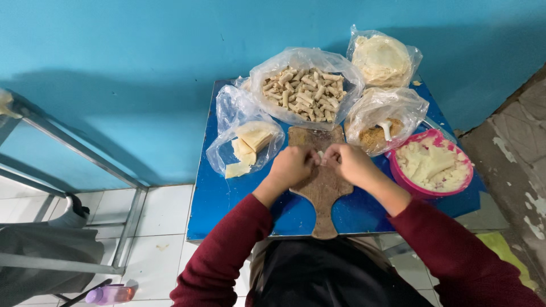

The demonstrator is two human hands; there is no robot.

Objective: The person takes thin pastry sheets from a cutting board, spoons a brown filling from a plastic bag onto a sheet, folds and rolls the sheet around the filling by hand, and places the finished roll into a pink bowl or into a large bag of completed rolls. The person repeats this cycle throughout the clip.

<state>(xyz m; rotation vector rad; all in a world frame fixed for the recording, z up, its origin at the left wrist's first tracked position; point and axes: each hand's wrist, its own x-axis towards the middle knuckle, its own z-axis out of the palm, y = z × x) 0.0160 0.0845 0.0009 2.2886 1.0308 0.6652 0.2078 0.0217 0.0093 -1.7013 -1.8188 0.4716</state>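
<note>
On the wooden board (322, 187), both hands pinch a small pale roll (321, 154).

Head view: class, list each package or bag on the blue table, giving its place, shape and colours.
Clear bag of rolls: table back, centre; wide, pale tan sticks.
Clear bag of wrappers: back right; round, cream.
Clear bag of crumbs: right, beside pink bowl; brown.
Clear bag of folded sheets: left; pale yellow.

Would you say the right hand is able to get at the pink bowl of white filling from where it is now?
Probably yes. The right hand works over the wooden board, and the pink bowl sits open just beside that forearm with nothing between them. The hand is pinching a small pale piece with the left hand, so it is not free.
</note>
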